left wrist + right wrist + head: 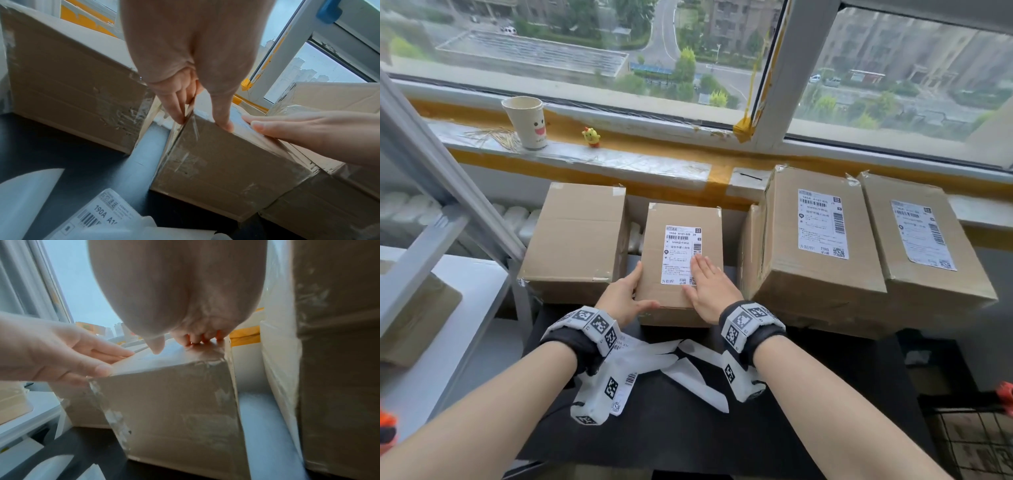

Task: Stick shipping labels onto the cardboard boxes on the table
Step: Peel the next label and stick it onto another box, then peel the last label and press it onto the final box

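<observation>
Facing a big window [585, 44] w/ a street and apartment blocks far below, the person works at a black table [808, 421]. On it, four cardboard boxes sit in a row against the sill. Middle small box [681, 219] carries a white shipping label [681, 255] on its top face. Right hand [710, 291] lies flat on the label's lower right corner, fingers straight and together, grasping nothing. Left hand [625, 296] steadies the box at its near-left corner: thumb along the top near edge, fingers down the left side, loosely curled round the corner.

Left box [578, 236] has a bare top. Two large boxes on the right [822, 270] [941, 284] are each labelled already, touching side by side.

Table front: peeled white backing strips [688, 366] and one more printed label [625, 387] lie just under the wrists.

Sill [654, 161] is patched w/ yellow tape [719, 178] and clear film; a paper cup [525, 120] w/ a smiley face and a small yellow chick toy [591, 137] stand on it, near scattered toothpick-like sticks [489, 135]. White shelf frame [431, 178] at far left.
</observation>
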Available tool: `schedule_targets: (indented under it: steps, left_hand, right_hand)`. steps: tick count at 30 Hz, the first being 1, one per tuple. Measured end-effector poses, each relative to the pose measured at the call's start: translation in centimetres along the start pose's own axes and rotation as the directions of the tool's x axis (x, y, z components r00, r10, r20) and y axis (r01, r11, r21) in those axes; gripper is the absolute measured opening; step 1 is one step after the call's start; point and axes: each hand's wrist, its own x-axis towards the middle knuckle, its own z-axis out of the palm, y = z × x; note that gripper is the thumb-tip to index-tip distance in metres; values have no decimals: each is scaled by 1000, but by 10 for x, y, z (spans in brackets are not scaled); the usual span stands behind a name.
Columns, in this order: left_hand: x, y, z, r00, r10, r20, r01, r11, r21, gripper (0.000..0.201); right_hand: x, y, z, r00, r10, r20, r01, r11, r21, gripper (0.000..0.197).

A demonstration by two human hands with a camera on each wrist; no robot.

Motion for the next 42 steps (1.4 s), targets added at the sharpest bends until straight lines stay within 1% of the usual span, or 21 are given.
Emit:
schedule_targets:
  steps: [2, 5, 9, 11, 13, 15, 18, 21, 23, 25, 28, 32, 35, 39, 42]
  left_hand:
    - [-3, 1, 2, 1000, -10, 0, 10, 1000, -22, 100]
    - [-6, 3, 2, 1000, -20, -10, 20, 1000, 22, 97]
    - [-8, 6, 2, 1000, -13, -12, 14, 994, 108, 94]
    - [-11, 10, 1, 1000, -7, -11, 8, 990, 144, 92]
    - [-16, 14, 0, 1000, 10, -18, -6, 981, 195, 87]
    - [-22, 16, -3, 999, 33, -13, -29, 968, 248, 78]
    - [-32, 13, -9, 996, 87, 16, -88, 946, 313, 56]
    - [-46, 10, -18, 988, 153, 24, -152, 926, 346, 35]
    - [-57, 8, -25, 985, 167, 46, -171, 889, 425, 30]
    - [-70, 2, -32, 984, 162, 76, -178, 843, 508, 31]
    - [-86, -16, -41, 983, 141, 119, -184, 786, 590, 32]
    - [-106, -44, -44, 981, 93, 171, -184, 733, 655, 31]
    - [-117, -70, -36, 976, 22, 217, -169, 703, 691, 31]
    - [-127, -104, -17, 960, -49, 275, -187, 618, 763, 27]
    - [-130, -120, -5, 953, -85, 291, -177, 624, 761, 30]
  right_hand:
    - [9, 0, -5, 1000, 6, 0, -6, 1000, -1, 63]
    - [12, 2, -8, 1000, -17, 14, 17, 1000, -23, 62]
    - [-10, 7, 0, 996, -69, 60, 72, 996, -50, 58]
    - [-27, 6, 7, 995, -76, 65, 79, 996, -39, 57]
    - [-43, 2, 13, 998, -58, 33, 58, 998, 17, 56]
    - [-58, -5, 12, 999, -21, -25, 23, 996, 92, 52]
    - [-74, -22, 6, 995, 28, -93, -16, 992, 125, 45]
    - [-79, -38, 8, 986, 57, -158, -36, 991, 131, 39]
    - [-79, -48, 13, 979, 68, -194, -41, 989, 142, 36]
    - [-82, -61, 21, 977, 75, -199, -45, 988, 150, 35]
    - [-87, -81, 38, 983, 75, -166, -51, 988, 144, 35]
    - [-94, -104, 69, 995, 52, -84, -40, 990, 133, 34]
    - [-98, -114, 94, 998, 45, -36, -41, 993, 114, 32]
    - [-97, -118, 131, 998, 55, 28, -58, 992, 112, 29]
    - [-93, -115, 155, 997, 54, 59, -60, 992, 110, 31]
